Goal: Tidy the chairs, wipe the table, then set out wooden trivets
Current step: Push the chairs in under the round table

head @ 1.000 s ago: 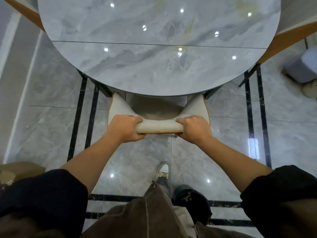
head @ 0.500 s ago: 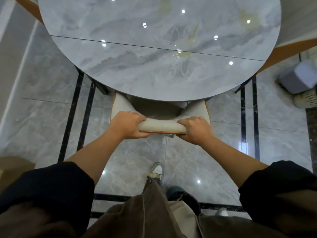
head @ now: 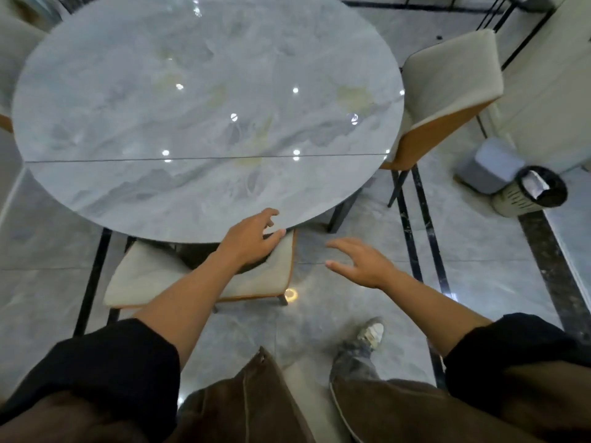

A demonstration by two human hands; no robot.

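A round grey marble table (head: 192,123) fills the upper left, with yellowish smears on its top. A cream chair with an orange back (head: 150,276) is tucked under its near edge; only the backrest and part of the seat show. My left hand (head: 249,241) hovers open over the chair's right corner at the table's rim. My right hand (head: 358,260) is open in the air to the right of that chair, above the floor. A second cream and orange chair (head: 447,91) stands at the table's right side, angled outward. No trivets are in view.
A grey bin (head: 489,167) and a perforated white wastebasket with a black liner (head: 531,193) stand on the floor at the right, near a pale wall. Part of another chair (head: 12,46) shows at the far left. My feet stand on glossy marble tiles.
Both hands have let go of the near chair's backrest and opened. My view has swung up and to the right, so the whole table and the right chair show.
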